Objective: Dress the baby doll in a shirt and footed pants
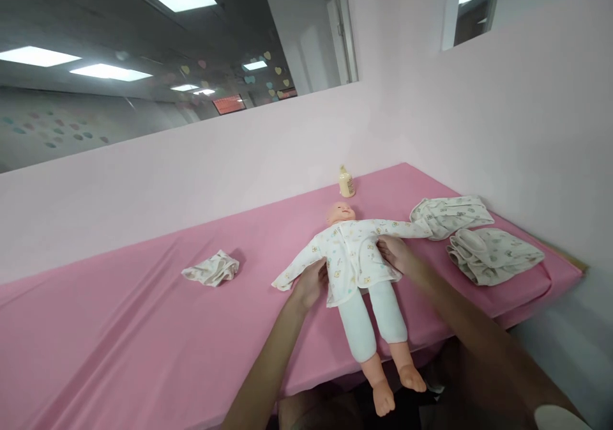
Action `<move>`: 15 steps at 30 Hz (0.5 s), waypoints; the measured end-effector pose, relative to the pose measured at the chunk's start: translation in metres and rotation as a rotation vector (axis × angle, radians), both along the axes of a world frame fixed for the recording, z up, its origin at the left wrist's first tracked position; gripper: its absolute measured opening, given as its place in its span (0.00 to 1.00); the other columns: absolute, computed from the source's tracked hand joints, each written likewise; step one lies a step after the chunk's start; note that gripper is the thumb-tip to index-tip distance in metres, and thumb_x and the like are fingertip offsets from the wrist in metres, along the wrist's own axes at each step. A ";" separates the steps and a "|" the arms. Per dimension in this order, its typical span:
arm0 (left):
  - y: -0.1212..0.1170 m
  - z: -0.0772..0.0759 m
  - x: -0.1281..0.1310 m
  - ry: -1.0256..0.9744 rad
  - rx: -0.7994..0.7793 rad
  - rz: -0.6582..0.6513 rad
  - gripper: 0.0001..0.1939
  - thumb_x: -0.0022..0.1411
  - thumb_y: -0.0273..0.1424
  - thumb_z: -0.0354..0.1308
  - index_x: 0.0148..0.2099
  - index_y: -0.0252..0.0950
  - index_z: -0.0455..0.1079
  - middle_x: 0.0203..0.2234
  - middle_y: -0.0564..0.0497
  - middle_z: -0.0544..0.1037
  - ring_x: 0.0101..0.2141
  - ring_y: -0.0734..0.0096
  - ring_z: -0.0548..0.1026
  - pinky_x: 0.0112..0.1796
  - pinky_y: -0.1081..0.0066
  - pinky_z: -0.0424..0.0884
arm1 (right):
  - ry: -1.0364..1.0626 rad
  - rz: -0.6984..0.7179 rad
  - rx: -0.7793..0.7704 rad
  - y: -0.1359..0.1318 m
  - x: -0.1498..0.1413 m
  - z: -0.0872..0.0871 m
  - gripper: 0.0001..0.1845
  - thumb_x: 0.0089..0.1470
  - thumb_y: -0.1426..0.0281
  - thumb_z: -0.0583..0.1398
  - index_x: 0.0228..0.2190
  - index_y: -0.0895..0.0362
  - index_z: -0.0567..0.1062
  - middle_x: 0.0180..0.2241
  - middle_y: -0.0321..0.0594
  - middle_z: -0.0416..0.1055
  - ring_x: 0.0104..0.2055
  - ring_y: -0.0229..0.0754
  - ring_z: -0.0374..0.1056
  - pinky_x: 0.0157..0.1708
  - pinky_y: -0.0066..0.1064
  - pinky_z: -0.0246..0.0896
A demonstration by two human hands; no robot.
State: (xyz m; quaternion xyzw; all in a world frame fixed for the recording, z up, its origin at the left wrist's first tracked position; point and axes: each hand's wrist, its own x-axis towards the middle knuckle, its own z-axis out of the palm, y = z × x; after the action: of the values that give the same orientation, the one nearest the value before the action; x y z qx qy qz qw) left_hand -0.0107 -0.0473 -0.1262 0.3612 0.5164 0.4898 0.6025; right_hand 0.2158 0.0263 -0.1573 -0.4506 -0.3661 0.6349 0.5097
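Observation:
A baby doll (341, 211) lies on its back near the table's front edge, its bare feet reaching past the edge. It wears a white printed baby shirt (352, 251) with long sleeves spread out, and pale white leggings (358, 328). At the shirt's left side my left hand (312, 282) is closed, fingers curled at the side seam below the sleeve. My right hand (393, 253) pinches the cloth on the opposite side, under the other sleeve. Some fingertips of both hands are hidden by cloth.
A pink sheet (158, 340) covers the table. A crumpled printed cloth (211, 269) lies on the left. Behind the doll's head stands a cream pump bottle (347, 183). Folded printed clothes (450, 215) and another folded garment (493, 255) lie at right, near the wall (541, 117).

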 end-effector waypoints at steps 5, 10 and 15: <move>0.012 -0.012 0.009 -0.057 -0.016 0.099 0.11 0.59 0.37 0.60 0.39 0.34 0.71 0.40 0.41 0.77 0.42 0.60 0.75 0.44 0.66 0.71 | 0.079 -0.042 -0.112 0.000 -0.005 -0.001 0.04 0.50 0.71 0.60 0.32 0.57 0.73 0.30 0.41 0.74 0.35 0.40 0.70 0.35 0.28 0.67; 0.021 -0.018 0.013 0.057 0.000 0.223 0.16 0.56 0.41 0.63 0.39 0.36 0.68 0.35 0.45 0.76 0.37 0.65 0.74 0.40 0.67 0.71 | 0.073 -0.043 -0.141 -0.006 -0.007 0.003 0.07 0.49 0.71 0.61 0.33 0.57 0.73 0.32 0.41 0.75 0.35 0.42 0.70 0.34 0.30 0.67; 0.024 -0.027 0.010 0.235 0.025 0.241 0.24 0.53 0.51 0.61 0.37 0.35 0.64 0.31 0.50 0.72 0.32 0.70 0.71 0.35 0.68 0.69 | 0.036 -0.009 -0.111 -0.009 -0.009 -0.002 0.06 0.49 0.66 0.61 0.29 0.56 0.72 0.33 0.40 0.74 0.35 0.41 0.70 0.35 0.31 0.67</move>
State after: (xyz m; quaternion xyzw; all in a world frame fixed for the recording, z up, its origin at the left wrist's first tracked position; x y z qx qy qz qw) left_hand -0.0004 -0.0238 -0.1535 0.3589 0.6168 0.5194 0.4701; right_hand 0.2067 0.0170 -0.1590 -0.4686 -0.3190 0.6598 0.4933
